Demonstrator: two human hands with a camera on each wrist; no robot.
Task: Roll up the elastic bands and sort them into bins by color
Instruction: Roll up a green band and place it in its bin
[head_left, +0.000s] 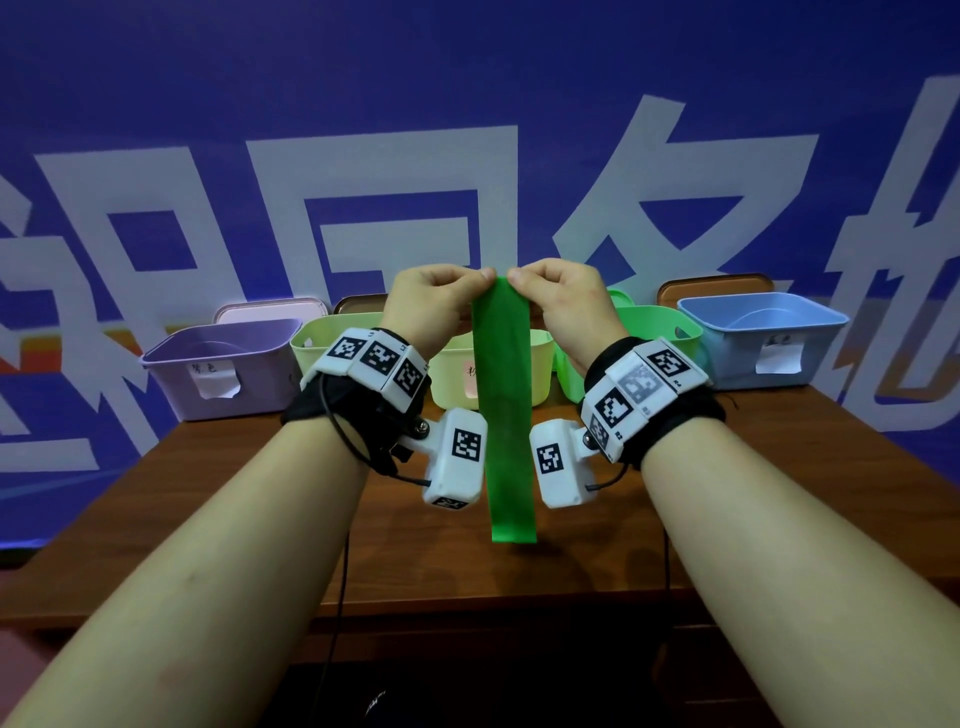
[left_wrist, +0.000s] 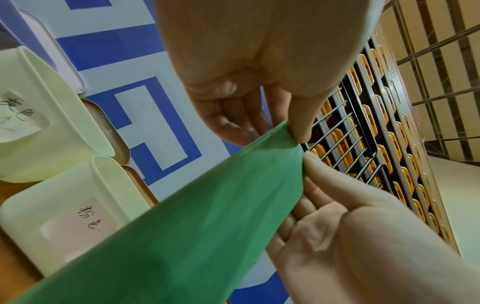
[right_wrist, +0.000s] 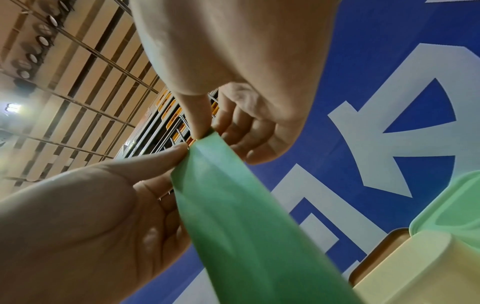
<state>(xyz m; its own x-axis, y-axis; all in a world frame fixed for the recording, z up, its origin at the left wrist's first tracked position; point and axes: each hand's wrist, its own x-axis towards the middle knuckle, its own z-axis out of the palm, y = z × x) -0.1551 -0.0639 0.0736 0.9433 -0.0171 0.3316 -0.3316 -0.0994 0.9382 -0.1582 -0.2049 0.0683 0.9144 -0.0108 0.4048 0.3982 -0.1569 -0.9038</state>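
Green elastic band (head_left: 506, 410) hangs straight down in the air between the two forearms, held up by its top edge alone, its lower end free above the brown wooden surface (head_left: 779, 499). It is flat and unrolled along its whole visible length.

The left hand (head_left: 434, 304) pinches the band's upper left corner between thumb and forefinger; the left wrist view shows the thumb (left_wrist: 298, 115) pressed down on the edge, while the other fingers (left_wrist: 233, 121) curl loosely behind it, holding nothing else. The right hand (head_left: 563, 306) pinches the upper right corner the same way, thumb tip (right_wrist: 198, 123) against forefinger with the green edge between them, the remaining fingers (right_wrist: 249, 133) folded in toward the palm. The two pinches sit close together, so the top edge is slightly gathered between them.

Beyond the hands a row of bins stands along the far edge of the surface, against a blue banner (head_left: 311, 104) with large white characters: a purple bin (head_left: 218, 374) at the left, a pale yellow-green bin (head_left: 311, 343) beside it, a pale yellow bin (head_left: 540, 369) directly behind the band, a green bin (head_left: 654, 327) partly hidden by the right hand, and a blue bin (head_left: 763, 338) at the right. Several bins carry paper labels with handwriting. No bands can be seen inside them from here.
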